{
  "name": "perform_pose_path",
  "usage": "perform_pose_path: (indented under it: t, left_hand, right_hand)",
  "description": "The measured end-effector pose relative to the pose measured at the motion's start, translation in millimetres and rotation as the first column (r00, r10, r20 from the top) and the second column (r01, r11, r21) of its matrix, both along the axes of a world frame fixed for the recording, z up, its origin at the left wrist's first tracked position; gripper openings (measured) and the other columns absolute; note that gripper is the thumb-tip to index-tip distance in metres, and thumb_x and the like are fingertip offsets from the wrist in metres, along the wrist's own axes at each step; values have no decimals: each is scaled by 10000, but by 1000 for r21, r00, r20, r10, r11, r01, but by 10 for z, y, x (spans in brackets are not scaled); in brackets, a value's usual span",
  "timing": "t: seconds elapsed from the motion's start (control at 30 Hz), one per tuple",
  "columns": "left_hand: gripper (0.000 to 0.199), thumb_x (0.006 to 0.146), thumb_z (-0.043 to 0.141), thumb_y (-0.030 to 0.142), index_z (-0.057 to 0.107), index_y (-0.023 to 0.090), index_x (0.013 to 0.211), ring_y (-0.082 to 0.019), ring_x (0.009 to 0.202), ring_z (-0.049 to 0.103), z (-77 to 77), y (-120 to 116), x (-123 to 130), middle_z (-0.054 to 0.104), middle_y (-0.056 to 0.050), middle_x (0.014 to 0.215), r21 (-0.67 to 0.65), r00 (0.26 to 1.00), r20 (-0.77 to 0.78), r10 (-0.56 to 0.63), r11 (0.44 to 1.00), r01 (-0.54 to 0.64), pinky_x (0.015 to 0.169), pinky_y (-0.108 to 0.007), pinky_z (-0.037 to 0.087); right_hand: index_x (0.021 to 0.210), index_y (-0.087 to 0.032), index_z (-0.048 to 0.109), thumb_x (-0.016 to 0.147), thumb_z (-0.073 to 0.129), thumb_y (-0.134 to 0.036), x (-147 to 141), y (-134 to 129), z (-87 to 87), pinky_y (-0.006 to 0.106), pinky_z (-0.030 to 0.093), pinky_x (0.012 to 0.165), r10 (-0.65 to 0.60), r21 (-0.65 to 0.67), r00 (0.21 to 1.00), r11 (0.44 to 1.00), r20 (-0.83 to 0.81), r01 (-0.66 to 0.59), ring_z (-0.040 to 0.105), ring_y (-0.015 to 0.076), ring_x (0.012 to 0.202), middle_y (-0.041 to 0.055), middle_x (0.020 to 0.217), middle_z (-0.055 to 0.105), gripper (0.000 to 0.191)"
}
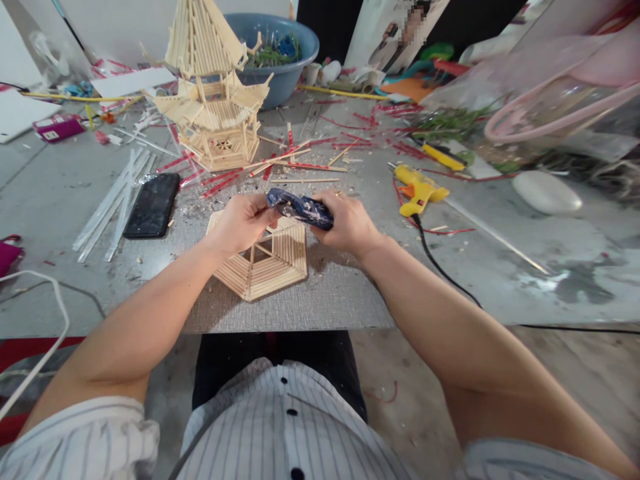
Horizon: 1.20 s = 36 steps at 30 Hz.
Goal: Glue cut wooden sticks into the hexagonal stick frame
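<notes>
Head view, left to right: a black smartphone (pixel 153 207) lies just beside the work area. Next, the left hand (pixel 235 223) has thumb and fingers curled in at the near-left end of a dark blue, pale-scuffed hand tool (pixel 303 208); whether they clamp it or something thin, I cannot tell. Below lies a hexagonal stick panel (pixel 273 279), flat on the table (pixel 350 293), one corner towards the person. Handling the tool well seems to call for steady wrists and fingertips clear of any working edge, without knocking the panel. The tool is held above the panel's far right side, its long axis running across the person, right end sloping slightly nearer; which end works is unclear. The right hand (pixel 347 223) is wrapped firmly round its right end.
</notes>
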<state>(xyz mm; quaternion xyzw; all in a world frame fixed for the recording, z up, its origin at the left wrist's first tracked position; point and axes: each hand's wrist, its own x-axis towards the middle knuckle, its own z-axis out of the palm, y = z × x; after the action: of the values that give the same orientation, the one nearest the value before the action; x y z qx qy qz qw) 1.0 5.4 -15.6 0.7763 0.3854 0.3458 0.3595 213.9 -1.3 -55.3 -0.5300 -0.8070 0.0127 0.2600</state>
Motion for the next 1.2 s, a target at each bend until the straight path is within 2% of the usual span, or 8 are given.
perform_pose_path:
  t: [0.23,0.47,0.7,0.93,1.2]
  left_hand:
    - [291,830,534,301,532,161,574,-67,467,422,22,-14,5,471,26,484,49,1000,10,-10,999,9,463,-215,297]
    - [271,818,549,326,538,170,597,-69,450,419,-70,47,-13,486,25,489,62,998,49,-25,998,22,446,-210,293]
    - [235,814,543,275,536,170,604,-63,422,408,-95,58,-21,451,36,461,30,997,73,-23,999,21,424,-202,294]
    - [245,817,551,298,546,166,611,-57,403,410,-94,59,-23,458,41,453,-4,998,66,4,1000,-3,411,-194,297]
    - [267,816,562,342,560,170,613,-63,391,420,-109,79,-36,475,35,447,-37,996,87,-13,999,16,402,-207,296]
  right_hand:
    - [1013,-171,600,681,550,-281,-10,-17,17,373,449,765,-17,-30,1000,999,-6,17,604,265,856,104,936,669,354]
    - [942,-182,610,671,536,-263,-44,-51,70,345,428,709,-79,-54,996,995,37,81,599,249,807,87,891,672,292]
    - [909,-195,614,669,544,-275,-79,-62,88,314,396,641,-154,-68,985,985,81,159,587,228,786,71,872,669,262]
    - [903,-183,607,682,534,-291,-92,-75,125,319,381,636,-169,-83,979,980,117,179,589,250,848,97,928,654,256]
    - [853,-195,608,681,547,-317,-99,-71,110,312,370,593,-193,-52,973,978,129,201,588,236,797,82,888,651,219]
